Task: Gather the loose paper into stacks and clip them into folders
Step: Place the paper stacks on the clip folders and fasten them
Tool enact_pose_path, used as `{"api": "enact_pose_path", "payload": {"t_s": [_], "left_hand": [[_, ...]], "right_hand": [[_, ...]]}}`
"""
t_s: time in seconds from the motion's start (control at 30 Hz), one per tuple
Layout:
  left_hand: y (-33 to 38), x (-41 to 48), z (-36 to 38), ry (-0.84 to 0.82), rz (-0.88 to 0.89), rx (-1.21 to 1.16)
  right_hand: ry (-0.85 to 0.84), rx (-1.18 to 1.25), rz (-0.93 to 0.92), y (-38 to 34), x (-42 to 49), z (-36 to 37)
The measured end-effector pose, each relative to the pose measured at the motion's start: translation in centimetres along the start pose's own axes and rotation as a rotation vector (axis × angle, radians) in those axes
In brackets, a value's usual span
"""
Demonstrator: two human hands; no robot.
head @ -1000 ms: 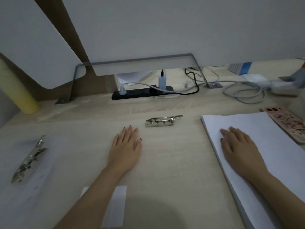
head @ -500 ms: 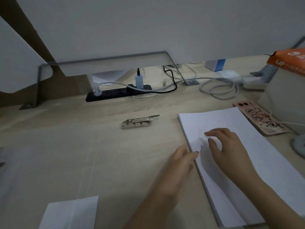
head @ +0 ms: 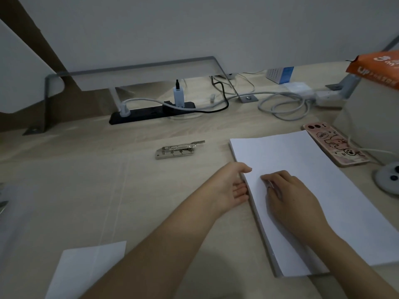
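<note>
A thick stack of white paper [head: 302, 169] lies on the right of the wooden desk [head: 151, 201]. My left hand [head: 231, 186] holds the stack's left edge, thumb on top and fingers tucked at the side. On top of the stack my right hand [head: 289, 197] presses down with bent fingertips. A metal folder clip [head: 179, 149] lies left of the stack at the head of a faint clear folder [head: 75, 190]. One loose white sheet [head: 86, 270] sits at the near left.
A phone in a pink case [head: 334, 145] lies right of the stack, beside a white lamp base [head: 388, 178]. A black power strip [head: 151, 113] and coiled cables [head: 285, 106] run along the back. An orange bag [head: 377, 70] tops a box at right.
My left hand moved right from the bare desk to the stack's left edge and took hold of it. My right hand's fingers curled on the top sheet. The view swung right.
</note>
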State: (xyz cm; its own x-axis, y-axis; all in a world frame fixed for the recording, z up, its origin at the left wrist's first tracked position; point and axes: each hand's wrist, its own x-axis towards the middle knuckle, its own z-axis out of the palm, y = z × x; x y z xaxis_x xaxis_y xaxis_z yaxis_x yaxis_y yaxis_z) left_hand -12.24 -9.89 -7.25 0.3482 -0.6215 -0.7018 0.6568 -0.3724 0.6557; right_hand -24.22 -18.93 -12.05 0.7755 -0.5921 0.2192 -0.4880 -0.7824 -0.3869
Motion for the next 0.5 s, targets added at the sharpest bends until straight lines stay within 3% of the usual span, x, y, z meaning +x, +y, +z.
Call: {"api": "enact_pose_path", "payload": {"t_s": [0.5], "left_hand": [[-2.1,-0.5,0.9,-0.072,0.072,-0.019]], "right_hand": [[-0.073,0.055,0.040,-0.4,0.1,-1.5]]}}
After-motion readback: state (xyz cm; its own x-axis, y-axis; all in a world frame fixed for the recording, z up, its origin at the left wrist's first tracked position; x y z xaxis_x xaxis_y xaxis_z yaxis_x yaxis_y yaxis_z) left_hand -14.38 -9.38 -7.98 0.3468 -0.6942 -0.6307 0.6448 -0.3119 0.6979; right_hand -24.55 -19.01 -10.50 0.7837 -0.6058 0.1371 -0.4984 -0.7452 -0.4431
